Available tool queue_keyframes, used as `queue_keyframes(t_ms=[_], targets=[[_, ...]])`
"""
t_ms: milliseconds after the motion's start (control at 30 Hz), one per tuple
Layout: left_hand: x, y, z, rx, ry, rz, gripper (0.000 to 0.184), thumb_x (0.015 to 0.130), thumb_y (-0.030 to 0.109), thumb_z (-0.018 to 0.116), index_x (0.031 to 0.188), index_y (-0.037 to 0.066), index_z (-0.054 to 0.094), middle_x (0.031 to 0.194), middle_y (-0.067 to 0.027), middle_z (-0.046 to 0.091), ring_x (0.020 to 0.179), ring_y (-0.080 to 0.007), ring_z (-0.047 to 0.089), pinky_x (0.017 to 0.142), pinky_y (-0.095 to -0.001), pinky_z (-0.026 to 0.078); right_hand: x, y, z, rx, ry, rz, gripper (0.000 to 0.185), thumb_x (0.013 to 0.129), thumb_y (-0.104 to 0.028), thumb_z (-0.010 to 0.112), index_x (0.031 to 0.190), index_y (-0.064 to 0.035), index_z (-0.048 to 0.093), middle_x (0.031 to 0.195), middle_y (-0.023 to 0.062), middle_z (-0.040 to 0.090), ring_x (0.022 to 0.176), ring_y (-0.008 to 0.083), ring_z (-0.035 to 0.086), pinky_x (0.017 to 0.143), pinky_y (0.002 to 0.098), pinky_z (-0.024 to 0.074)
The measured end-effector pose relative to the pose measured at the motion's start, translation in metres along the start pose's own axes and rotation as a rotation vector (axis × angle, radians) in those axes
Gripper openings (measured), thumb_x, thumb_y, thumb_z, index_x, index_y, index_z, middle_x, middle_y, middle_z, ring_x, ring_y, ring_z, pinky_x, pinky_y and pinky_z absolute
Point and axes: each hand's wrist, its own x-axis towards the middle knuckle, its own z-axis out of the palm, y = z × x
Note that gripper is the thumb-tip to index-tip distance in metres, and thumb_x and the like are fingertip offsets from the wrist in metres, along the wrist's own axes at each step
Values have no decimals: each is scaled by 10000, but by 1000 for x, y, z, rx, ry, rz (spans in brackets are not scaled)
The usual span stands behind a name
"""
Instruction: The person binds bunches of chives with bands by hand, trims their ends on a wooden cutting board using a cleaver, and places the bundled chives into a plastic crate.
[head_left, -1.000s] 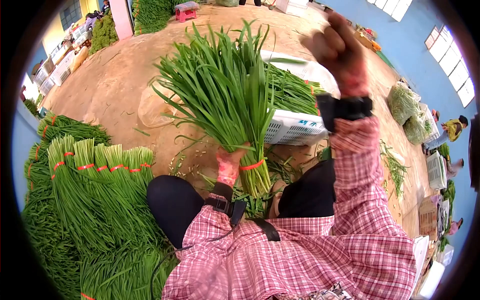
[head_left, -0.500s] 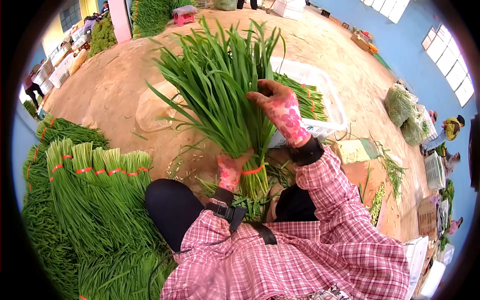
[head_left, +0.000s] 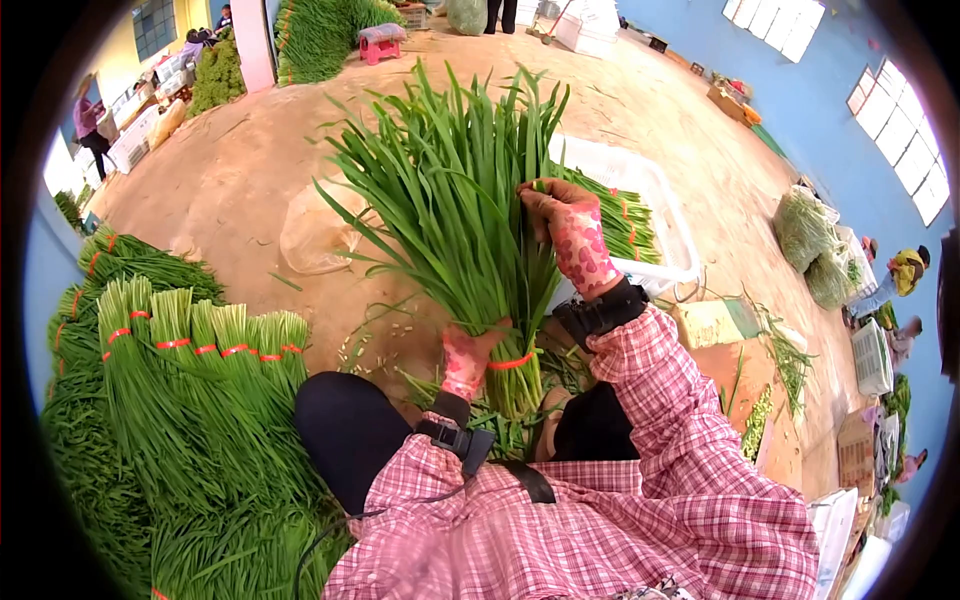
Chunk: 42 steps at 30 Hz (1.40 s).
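- I see the earthen floor (head_left: 240, 190) spread across my head view.
- Heap of tied green bundles (head_left: 215, 410), on my left.
- White crate (head_left: 676, 240) holding more tied greens, right of and beyond my bunch.
- Leafy bunch (head_left: 450, 200), leaves up, stems between the knees.
- My left hand (head_left: 476, 345): fingers wrapped round its stems.
- My right hand (head_left: 564, 218): fingers pinching a leaf (head_left: 540, 186) at its right edge.
- Red band (head_left: 511, 362) round the stems, just below my left hand.
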Motion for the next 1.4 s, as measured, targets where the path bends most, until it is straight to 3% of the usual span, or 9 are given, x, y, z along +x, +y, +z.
queue_keyframes(t_ms=[100,233,433,633,733,867,1000,1333,1400], targets=[[2,13,5,184,86,-2,357,744,118,841,1018,-62,699,981,-97,736,820,-165,688,752,-329,551,-16,-30,8,-14,50,-153,159,911,-73,657,1022,26,711,704,25,653,573,93,586,574,204,445],[1,24,13,-36,150,-63,351,786,64,785,1099,-44,667,1032,-92,717,877,-177,681,800,-338,556,-49,-82,-22,275,-138,-575,427,966,-82,562,1369,48,503,1209,124,637,1103,182,590,959,312,457],[10,21,1,374,-7,-8,421,852,20,696,1266,5,615,1172,-119,678,983,-215,669,896,-324,527,-106,61,-47,-561,-156,32,865,769,-266,849,1464,-14,398,1386,204,541,1195,259,566,1013,350,465],[-10,118,54,269,-101,-181,958,860,347,737,1518,-80,186,1265,-160,608,1103,-154,578,950,-282,465,-109,94,-37,169,-431,295,642,870,-178,735,1406,10,436,1264,101,594,1071,152,598,911,296,496],[4,86,-6,-504,-391,-88,667,959,375,607,1471,6,391,1178,-81,595,1076,-187,584,857,-290,493,-112,95,-56,284,-301,532,440,917,-249,677,1247,25,577,1074,110,693,902,203,693,814,335,567],[32,31,-47,713,-268,18,624,911,559,615,1246,36,559,983,-47,605,896,-174,596,730,-274,485,-118,103,-61,583,-272,609,415,930,-276,652,1176,57,620,1023,129,714,859,218,710,792,349,586],[1,39,-10,-331,-257,-627,621,933,601,539,1224,53,560,1154,-73,612,1044,-245,587,915,-383,481,-124,99,-59,674,-297,686,420,950,-304,606,1160,59,624,1027,140,714,854,220,709,791,353,587],[0,49,28,-538,-90,-510,800,826,651,663,1329,41,548,1310,-102,612,1165,-264,592,1036,-405,449,-116,90,-52,-14,-518,365,802,904,-493,675,1441,35,399,1295,98,585,1142,138,546,980,279,441],[6,39,20,-582,-6,-527,750,808,592,721,1306,52,567,1294,-96,623,1152,-266,600,1022,-419,460,-126,90,-52,-100,-489,321,751,848,-323,787,1412,29,440,1264,87,618,1118,145,569,969,290,457]])
